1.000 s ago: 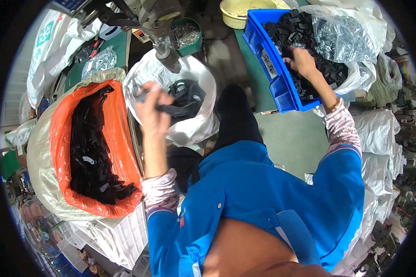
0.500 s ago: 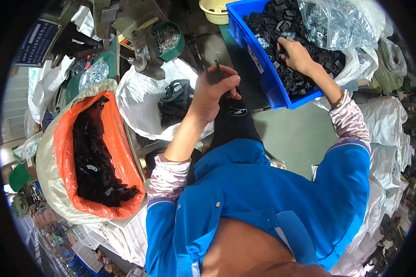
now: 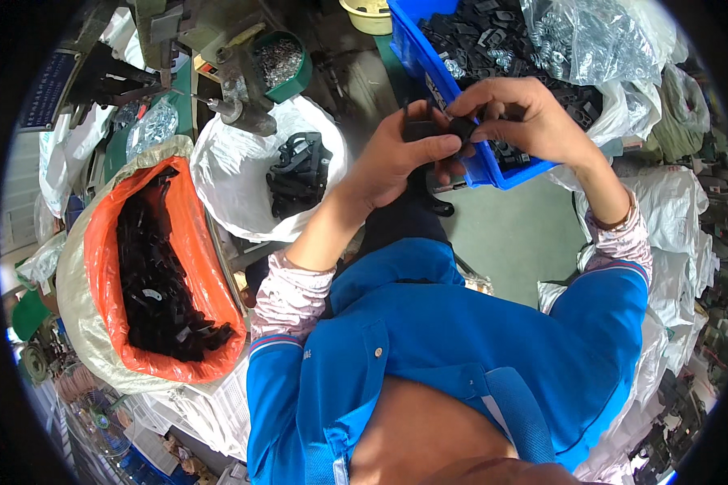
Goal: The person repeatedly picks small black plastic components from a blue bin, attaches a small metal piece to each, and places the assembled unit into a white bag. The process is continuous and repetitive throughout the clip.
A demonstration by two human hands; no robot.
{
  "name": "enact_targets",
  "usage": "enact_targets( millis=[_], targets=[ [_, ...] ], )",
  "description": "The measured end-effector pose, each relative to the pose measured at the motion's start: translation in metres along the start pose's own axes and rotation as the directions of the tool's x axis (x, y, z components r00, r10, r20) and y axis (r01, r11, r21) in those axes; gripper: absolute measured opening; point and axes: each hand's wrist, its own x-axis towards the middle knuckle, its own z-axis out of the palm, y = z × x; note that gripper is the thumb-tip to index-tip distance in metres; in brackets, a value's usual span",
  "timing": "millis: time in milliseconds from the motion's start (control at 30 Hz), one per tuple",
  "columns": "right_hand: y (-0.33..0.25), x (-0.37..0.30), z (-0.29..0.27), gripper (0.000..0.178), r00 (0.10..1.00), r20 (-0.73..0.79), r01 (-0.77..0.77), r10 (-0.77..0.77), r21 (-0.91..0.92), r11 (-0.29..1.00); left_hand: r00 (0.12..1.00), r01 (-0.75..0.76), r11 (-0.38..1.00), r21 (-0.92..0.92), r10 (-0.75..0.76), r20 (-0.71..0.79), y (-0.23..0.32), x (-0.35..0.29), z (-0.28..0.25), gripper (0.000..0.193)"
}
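In front of my body my two hands meet, just left of the blue bin's near corner. My left hand (image 3: 396, 158) is closed on a dark plastic part (image 3: 421, 131), partly covered by the fingers; thin prongs stick up from it. Between its thumb and fingertips my right hand (image 3: 534, 121) pinches a small black plastic piece (image 3: 463, 128), held against or very close to that part. Behind the hands, the blue bin (image 3: 412, 48) holds many small black plastic pieces (image 3: 481, 34) and some metal springs. A clear plastic bag of springs (image 3: 570, 52) rests on them.
To the left, a white bag-lined container (image 3: 218, 186) holds black plastic parts; beyond it are a metal machine fixture (image 3: 239, 97) and a green tub of small metal bits (image 3: 301, 77). An orange-lined sack (image 3: 105, 275) stands farther left. White bags (image 3: 663, 210) are stacked right.
My right hand has left the bin and come to my left hand, now with a small black piece in its fingertips. My left hand has shifted right and slightly nearer.
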Motion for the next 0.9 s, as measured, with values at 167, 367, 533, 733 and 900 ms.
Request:
enact_targets(
  millis=[167,367,533,733,900],
  targets=[
    [0.077,0.017,-0.039,0.016,0.979,-0.199,-0.096,0.034,-0.311,0.945,0.984,-0.044,0.997,-0.067,0.032,-0.178,-0.004,-0.026,-0.012,0.041],
    [0.122,0.02,0.004,0.031,0.981,0.038,-0.135,0.189,-0.564,0.815,0.972,-0.064,0.993,-0.097,0.041,-0.23,-0.01,-0.04,-0.025,0.046],
    [0.125,0.007,0.011,0.019,0.992,0.047,-0.059,0.121,-0.662,0.747,0.98,-0.073,0.966,-0.247,0.025,-0.195,-0.006,-0.045,-0.025,0.046],
    [0.122,0.005,0.0,0.018,0.99,0.14,0.073,0.031,-0.677,0.732,0.981,-0.102,0.988,-0.113,0.081,-0.179,-0.01,-0.052,-0.026,0.044],
    [0.11,-0.009,-0.014,0.017,0.961,-0.199,-0.25,0.189,-0.348,0.904,0.924,-0.208,0.978,-0.012,0.193,-0.33,-0.014,-0.058,-0.04,0.04]
  ],
)
